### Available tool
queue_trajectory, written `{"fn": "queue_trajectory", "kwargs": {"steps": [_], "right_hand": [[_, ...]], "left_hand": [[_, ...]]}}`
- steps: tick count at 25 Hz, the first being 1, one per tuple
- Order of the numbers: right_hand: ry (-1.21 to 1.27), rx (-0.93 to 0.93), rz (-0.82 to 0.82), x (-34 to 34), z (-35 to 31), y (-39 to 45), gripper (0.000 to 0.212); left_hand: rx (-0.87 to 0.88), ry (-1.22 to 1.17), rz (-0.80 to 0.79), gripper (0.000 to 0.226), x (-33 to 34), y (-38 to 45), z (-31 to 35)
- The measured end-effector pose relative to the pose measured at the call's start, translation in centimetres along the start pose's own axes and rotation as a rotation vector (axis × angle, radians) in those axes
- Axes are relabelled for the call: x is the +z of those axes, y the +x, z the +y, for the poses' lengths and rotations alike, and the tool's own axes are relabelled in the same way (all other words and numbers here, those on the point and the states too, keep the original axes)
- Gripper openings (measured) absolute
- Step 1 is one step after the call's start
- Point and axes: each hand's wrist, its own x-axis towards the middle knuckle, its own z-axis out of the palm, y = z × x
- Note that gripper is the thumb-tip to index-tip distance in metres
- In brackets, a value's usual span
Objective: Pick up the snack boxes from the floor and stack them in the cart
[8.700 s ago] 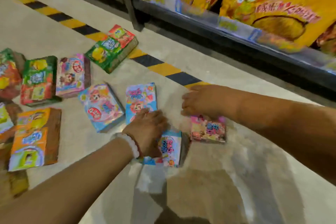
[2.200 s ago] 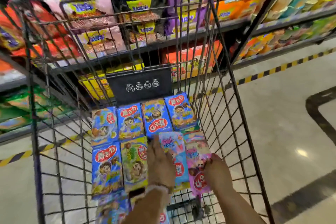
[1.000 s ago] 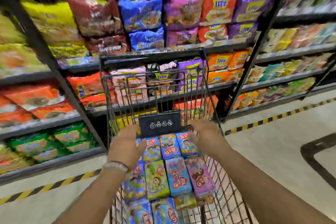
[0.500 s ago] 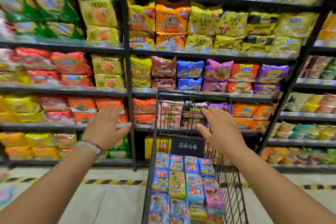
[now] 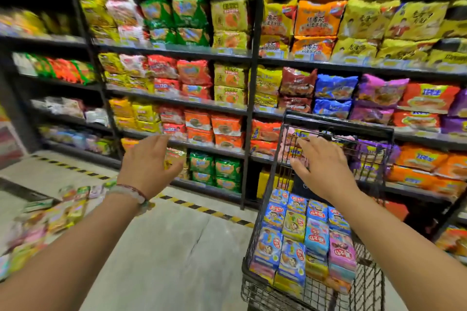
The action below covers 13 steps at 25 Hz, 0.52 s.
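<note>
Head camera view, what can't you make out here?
- Floor boxes: motion blur, and the left edge cuts them, so no count.
- Cart: bottom edge cuts its base; top boxes hide any lower layers.
- Shelf price tags: too blurred to read.

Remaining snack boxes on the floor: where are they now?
Head view, far left: snack boxes scattered on the floor, beside the left hand's forearm.

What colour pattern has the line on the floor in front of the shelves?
Yellow and black stripes, on the floor line; the head view, the only one, shows it.
</note>
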Motion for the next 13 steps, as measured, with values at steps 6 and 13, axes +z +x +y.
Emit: {"fn": "queue_trajectory", "kwargs": {"steps": [6, 13], "right_hand": [[0.052, -0.142, 0.019, 0.4, -9.3, 1.1, 0.059], [0.107, -0.287, -0.014, 1.7, -24.1, 1.7, 0.058]], "left_hand": [[-0.115, 0.072, 0.038, 0.079, -3.7, -4.6, -8.3], [-0.284, 0.184, 0.025, 0.068, -8.6, -10.7, -19.8]]}}
